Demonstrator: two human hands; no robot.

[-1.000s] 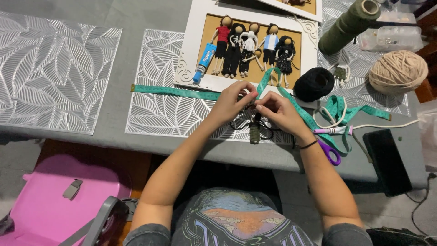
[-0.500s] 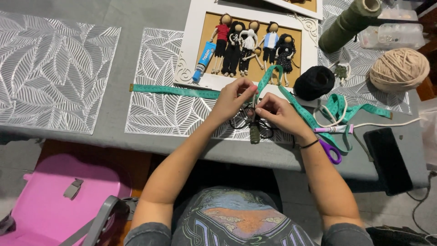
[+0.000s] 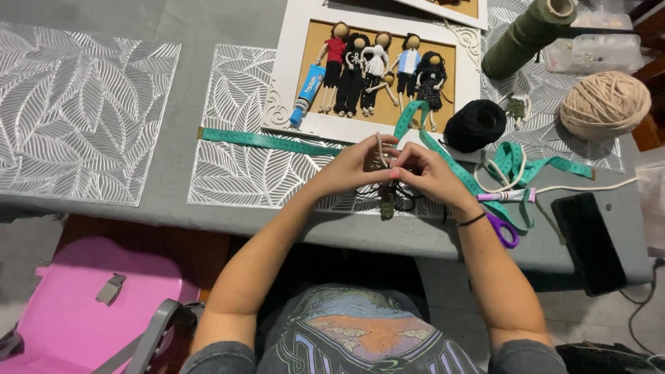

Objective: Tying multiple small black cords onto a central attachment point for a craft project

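Pinched a pale cord between both hands over the bench's near edge.

Closed left hand (image 3: 357, 166) and right hand (image 3: 422, 173) fingertip to fingertip on the cream cord (image 3: 379, 149), standing up between them; dangled a small dark knotted piece (image 3: 388, 206) just beneath. Met at the bench (image 3: 208, 225) front edge, open grey room leftward. Lay close beyond: green tape measure (image 3: 277, 142), purple-handled scissors (image 3: 502, 225) rightward, white doll frame (image 3: 377, 69) farther back.

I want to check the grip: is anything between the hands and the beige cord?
Nothing visible. The left hand and right hand pinch the beige cord directly; the green measuring tape passes behind them.
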